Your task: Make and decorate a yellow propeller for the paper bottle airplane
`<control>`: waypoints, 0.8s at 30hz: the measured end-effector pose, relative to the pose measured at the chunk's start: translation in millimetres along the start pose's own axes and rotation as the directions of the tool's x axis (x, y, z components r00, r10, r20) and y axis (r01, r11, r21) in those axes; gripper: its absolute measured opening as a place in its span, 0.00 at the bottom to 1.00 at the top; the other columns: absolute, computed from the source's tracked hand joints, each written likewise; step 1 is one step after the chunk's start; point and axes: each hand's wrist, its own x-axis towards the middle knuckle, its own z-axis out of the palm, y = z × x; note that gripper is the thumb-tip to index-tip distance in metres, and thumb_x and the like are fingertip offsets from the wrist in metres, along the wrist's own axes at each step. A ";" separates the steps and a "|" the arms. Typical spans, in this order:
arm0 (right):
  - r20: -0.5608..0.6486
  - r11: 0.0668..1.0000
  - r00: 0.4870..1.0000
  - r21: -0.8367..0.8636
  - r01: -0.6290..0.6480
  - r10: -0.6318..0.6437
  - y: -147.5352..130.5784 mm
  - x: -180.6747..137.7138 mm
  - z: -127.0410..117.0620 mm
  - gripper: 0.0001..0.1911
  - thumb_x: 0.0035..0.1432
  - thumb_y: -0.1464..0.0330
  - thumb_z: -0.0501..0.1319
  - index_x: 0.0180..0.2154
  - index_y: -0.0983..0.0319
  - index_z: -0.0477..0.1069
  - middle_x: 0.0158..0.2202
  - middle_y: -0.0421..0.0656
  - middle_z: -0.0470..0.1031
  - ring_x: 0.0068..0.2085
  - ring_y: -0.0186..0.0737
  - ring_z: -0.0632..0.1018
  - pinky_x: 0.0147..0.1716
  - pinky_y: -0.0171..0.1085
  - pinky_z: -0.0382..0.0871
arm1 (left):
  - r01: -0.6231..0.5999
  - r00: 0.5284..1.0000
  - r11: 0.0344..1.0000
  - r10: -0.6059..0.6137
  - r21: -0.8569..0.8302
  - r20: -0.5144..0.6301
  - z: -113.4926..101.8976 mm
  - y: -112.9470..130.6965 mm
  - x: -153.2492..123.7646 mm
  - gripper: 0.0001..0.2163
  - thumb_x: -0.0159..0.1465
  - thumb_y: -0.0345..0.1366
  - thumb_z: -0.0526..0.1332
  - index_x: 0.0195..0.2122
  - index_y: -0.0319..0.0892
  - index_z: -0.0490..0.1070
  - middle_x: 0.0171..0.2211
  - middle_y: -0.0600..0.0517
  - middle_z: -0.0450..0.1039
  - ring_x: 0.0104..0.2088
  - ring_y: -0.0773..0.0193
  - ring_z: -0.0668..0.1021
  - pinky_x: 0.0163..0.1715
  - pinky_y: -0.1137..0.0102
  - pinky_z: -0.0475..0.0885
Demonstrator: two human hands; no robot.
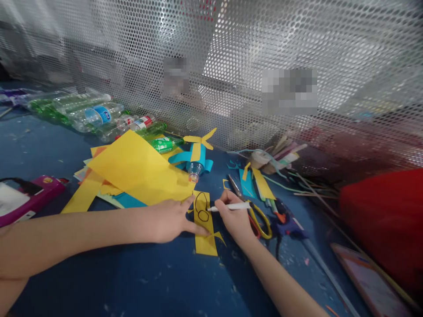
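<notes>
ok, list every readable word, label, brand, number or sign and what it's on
Nothing reads clearly.
Blue bottle label: mark too blurred.
Red-and-white bottle label: blurred.
Green bottle label: blurred.
Magenta device: stickers too small.
Flat panel, lower right: blurred.
Yellow strip: drawn loops, no clear letter or number.

The left hand (170, 220) rests palm down, fingers (198, 228) spread; just right of it, the right hand (234, 216) curls in a pinch.
</notes>
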 end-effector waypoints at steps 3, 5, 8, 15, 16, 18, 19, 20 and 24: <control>-0.001 1.000 1.000 0.004 -0.017 0.017 -0.7 0.1 -0.4 0.12 0.44 0.67 0.57 0.16 0.57 0.53 0.15 0.32 0.54 0.20 0.31 0.57 0.20 0.33 0.50 | -0.016 1.000 0.999 0.017 0.032 -0.019 2.0 -0.8 0.4 0.30 0.62 0.26 0.58 0.59 0.71 0.59 0.66 0.42 0.53 0.36 0.56 0.79 0.32 0.63 0.73; -0.001 0.999 0.999 0.015 -0.034 0.034 0.4 0.1 -0.4 0.13 0.44 0.68 0.57 0.16 0.57 0.54 0.14 0.32 0.54 0.19 0.31 0.57 0.19 0.33 0.50 | -0.030 0.999 0.999 0.032 0.045 -0.044 3.4 -1.4 0.4 0.31 0.62 0.26 0.58 0.59 0.69 0.60 0.66 0.42 0.53 0.35 0.58 0.79 0.32 0.65 0.72; -0.014 0.992 0.996 0.100 -0.082 0.084 3.9 -0.6 0.1 0.13 0.44 0.68 0.59 0.16 0.58 0.55 0.14 0.32 0.56 0.19 0.31 0.58 0.19 0.33 0.51 | -0.042 0.997 0.998 0.045 0.042 -0.063 5.9 -2.9 -0.5 0.31 0.61 0.25 0.59 0.59 0.70 0.60 0.66 0.44 0.52 0.35 0.59 0.79 0.32 0.66 0.72; -0.048 0.766 0.958 0.613 -0.194 0.281 -0.5 -1.6 -2.2 0.19 0.55 0.52 0.59 0.23 0.58 0.62 0.12 0.33 0.59 0.16 0.31 0.60 0.18 0.31 0.53 | -0.056 0.993 0.998 0.060 0.042 -0.100 9.9 -12.1 -4.0 0.36 0.58 0.21 0.57 0.62 0.68 0.57 0.69 0.49 0.43 0.35 0.63 0.78 0.32 0.71 0.70; -0.025 0.727 0.954 0.653 -0.211 0.298 -2.3 -1.6 -3.1 0.21 0.56 0.49 0.57 0.24 0.58 0.63 0.11 0.33 0.58 0.15 0.31 0.59 0.17 0.31 0.52 | -0.056 0.994 0.996 0.062 0.066 -0.087 9.4 -13.4 -4.0 0.36 0.58 0.21 0.58 0.62 0.67 0.57 0.69 0.49 0.45 0.36 0.63 0.78 0.32 0.71 0.70; -0.004 0.686 0.953 0.695 -0.215 0.303 -4.3 -2.1 -4.1 0.24 0.57 0.46 0.55 0.24 0.59 0.64 0.09 0.32 0.55 0.13 0.30 0.56 0.16 0.31 0.50 | -0.059 0.995 0.990 0.069 0.127 -0.072 7.6 -15.0 -3.3 0.34 0.59 0.23 0.58 0.62 0.65 0.57 0.68 0.47 0.48 0.37 0.62 0.78 0.33 0.71 0.70; -0.014 0.691 0.955 0.694 -0.204 0.295 -4.5 -2.5 -3.9 0.25 0.57 0.46 0.55 0.23 0.59 0.63 0.08 0.31 0.54 0.13 0.29 0.55 0.15 0.30 0.49 | -0.056 0.995 0.986 0.069 0.159 -0.074 6.6 -15.2 -2.7 0.33 0.61 0.24 0.57 0.62 0.64 0.57 0.67 0.45 0.51 0.37 0.61 0.78 0.34 0.70 0.70; -0.024 0.710 0.959 0.678 -0.191 0.281 -4.2 -3.1 -3.3 0.24 0.58 0.47 0.55 0.23 0.59 0.63 0.09 0.31 0.54 0.13 0.29 0.56 0.16 0.30 0.49 | -0.050 0.995 0.981 0.066 0.189 -0.079 5.7 -15.2 -1.7 0.31 0.62 0.25 0.56 0.62 0.63 0.57 0.66 0.44 0.53 0.37 0.60 0.78 0.34 0.69 0.70; 0.061 0.791 0.980 0.583 -0.187 0.188 -1.6 -7.2 2.1 0.17 0.58 0.53 0.60 0.28 0.58 0.64 0.18 0.34 0.66 0.18 0.31 0.64 0.17 0.30 0.56 | -0.047 0.987 0.968 0.084 0.245 -0.140 5.3 -13.1 3.8 0.24 0.63 0.29 0.56 0.60 0.53 0.61 0.56 0.41 0.66 0.36 0.57 0.77 0.33 0.67 0.69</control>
